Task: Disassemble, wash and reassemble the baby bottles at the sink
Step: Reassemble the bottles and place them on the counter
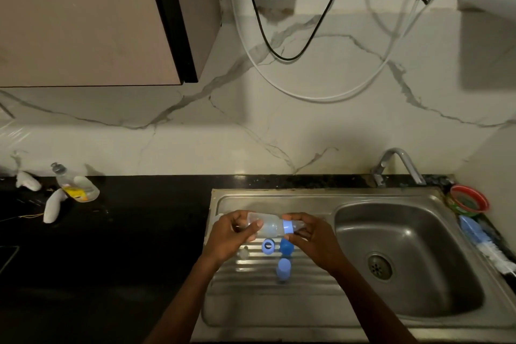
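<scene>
Bottle [269, 226] held sideways above drainboard [251, 282], left of basin [405, 260]; left hand [234, 234] gripping base, right hand [310, 234] pinching collar [288, 227]. Loose ring [267, 246], caps [283, 269] below.

A dish-soap bottle [74, 185] lies tilted on the black counter [125, 232].

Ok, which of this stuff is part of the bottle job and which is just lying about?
Job:
- baby bottle, held sideways by left hand and right hand
- blue ring, blue cap and blue piece on the drainboard
- bottle brush
- tap

Lying about:
- dish soap bottle on its side
- round strainer
</scene>
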Tool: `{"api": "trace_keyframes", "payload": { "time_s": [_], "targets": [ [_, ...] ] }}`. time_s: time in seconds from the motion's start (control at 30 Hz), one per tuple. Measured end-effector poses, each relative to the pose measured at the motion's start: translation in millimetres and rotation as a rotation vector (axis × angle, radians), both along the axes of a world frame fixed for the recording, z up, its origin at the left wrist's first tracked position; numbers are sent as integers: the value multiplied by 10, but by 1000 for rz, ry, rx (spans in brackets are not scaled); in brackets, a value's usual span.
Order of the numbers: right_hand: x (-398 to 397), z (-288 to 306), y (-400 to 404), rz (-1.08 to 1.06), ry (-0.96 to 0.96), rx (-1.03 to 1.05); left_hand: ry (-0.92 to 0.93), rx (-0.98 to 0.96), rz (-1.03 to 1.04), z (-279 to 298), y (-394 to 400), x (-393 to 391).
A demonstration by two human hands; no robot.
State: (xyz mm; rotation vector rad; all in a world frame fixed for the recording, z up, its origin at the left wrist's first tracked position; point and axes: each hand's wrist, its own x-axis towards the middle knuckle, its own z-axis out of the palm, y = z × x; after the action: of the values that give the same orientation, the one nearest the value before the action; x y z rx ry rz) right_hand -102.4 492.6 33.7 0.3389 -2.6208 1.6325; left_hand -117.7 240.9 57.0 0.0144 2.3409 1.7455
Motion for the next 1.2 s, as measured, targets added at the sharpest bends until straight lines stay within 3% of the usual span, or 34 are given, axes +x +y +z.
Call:
{"api": "trace_keyframes", "payload": {
  "time_s": [0.13,0.23,0.43,0.6,0.8,0.93,1.1,1.2],
  "targets": [
    [-33,-10,-40,-4,-7,-16,8,-13,-31,31,15,-21],
    [-53,23,-62,-22,-49,-63,-32,87,-54,37,-9,-36],
    [-54,153,-152,-114,-350,-267,47,63,-88,-5,-5,-36],
    [-14,268,-85,43,-412,-338,27,101,-80,-11,-30,-56],
    [-62,275,-113,-50,-499,-212,31,110,-95,1,-43,-104],
    [-79,257,-99,17,-286,-135,38,113,-83,-15,-51,-130],
    [-151,221,-60,97,-312,-64,31,91,-120,-54,-100,-132],
    [-202,166,-61,115,-177,-1,20,106,-70,-108,-105,-139]
  ]
}}
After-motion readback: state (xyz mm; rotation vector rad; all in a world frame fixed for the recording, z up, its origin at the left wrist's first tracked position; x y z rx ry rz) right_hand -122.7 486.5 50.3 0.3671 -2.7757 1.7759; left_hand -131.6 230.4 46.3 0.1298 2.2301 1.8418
